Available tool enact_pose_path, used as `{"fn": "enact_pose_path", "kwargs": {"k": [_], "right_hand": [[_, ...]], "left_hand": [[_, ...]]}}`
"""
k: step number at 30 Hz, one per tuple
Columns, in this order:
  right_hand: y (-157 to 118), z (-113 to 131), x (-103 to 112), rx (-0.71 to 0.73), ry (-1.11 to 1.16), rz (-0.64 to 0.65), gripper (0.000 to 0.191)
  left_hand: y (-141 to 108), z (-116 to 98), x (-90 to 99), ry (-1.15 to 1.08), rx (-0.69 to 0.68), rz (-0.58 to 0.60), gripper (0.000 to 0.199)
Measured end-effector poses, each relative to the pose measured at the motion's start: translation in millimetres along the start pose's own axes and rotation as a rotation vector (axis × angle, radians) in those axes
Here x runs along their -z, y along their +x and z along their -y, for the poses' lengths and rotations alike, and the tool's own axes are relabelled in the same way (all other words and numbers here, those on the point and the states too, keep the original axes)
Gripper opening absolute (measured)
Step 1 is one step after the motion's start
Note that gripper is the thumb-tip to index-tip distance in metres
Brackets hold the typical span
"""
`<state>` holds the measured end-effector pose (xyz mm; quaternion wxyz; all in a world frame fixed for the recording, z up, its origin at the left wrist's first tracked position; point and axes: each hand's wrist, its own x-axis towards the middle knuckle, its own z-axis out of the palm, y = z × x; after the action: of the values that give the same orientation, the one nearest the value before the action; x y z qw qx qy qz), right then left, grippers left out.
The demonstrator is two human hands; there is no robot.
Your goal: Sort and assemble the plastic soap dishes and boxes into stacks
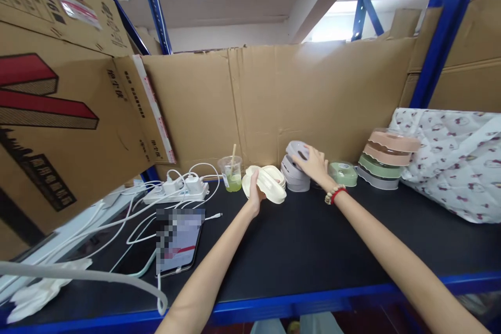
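Observation:
My left hand [255, 194] is closed on a cream, shallow oval plastic piece [271, 188], thumb on top, holding it tilted. Right behind it lies another cream piece [277, 173]. My right hand [316, 168] reaches to a stack of pale lilac-grey plastic pieces [296, 181]. Its fingers grip the top lilac piece [294, 148], which has dark oval openings and sits tilted; whether it is clear of the stack I cannot tell. Just right of that wrist sits a round green plastic box [343, 174]. A beaded bracelet and a red band circle the right wrist.
Stacked wavy-edged boxes [385, 160] in pink, green and grey stand at right beside a quilted patterned bag [456, 167]. Left are a cup of green drink [234, 181], a power strip [178, 194] with loose white cables, and a phone [180, 242]. Cardboard [313, 99] walls the back.

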<state>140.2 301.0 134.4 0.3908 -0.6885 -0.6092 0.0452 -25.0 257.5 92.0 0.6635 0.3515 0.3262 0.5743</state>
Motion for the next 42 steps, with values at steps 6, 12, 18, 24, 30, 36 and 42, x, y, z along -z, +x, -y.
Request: {"fn": "enact_pose_path", "kwargs": {"k": [6,12,18,24,30,36,42], "right_hand": [[-5.8,-1.4,-17.7,0.077,-0.079,-0.016,0.061],[-30.9,-15.4,-29.1,0.419,-0.042,-0.150,0.053],[-34.8,-18.6,-7.9,0.099,-0.267,-0.082,0.065],[-31.0,-20.2,9.2,0.218,-0.292,0.109,0.039],[-27.7,-28.7,2.8,0.299,-0.294,0.027,0.034],[-16.7,-48.8,-16.3,0.524,-0.258,-0.070,0.035],[-18.7,-51.0,-25.6,0.674,-0.128,-0.251,0.037]], "left_hand": [[2.8,3.6,-7.7,-0.140,-0.054,-0.156,0.044],[3.6,8.2,-9.4,-0.144,0.052,-0.220,0.047],[4.3,7.3,-8.2,-0.120,0.071,-0.279,0.048],[8.9,8.2,-4.9,-0.085,0.009,-0.343,0.045],[11.0,16.7,0.1,-0.031,0.093,-0.282,0.047],[10.1,16.7,-3.8,0.017,0.144,-0.242,0.048],[11.5,17.9,-3.8,-0.019,0.126,-0.201,0.048]]}}
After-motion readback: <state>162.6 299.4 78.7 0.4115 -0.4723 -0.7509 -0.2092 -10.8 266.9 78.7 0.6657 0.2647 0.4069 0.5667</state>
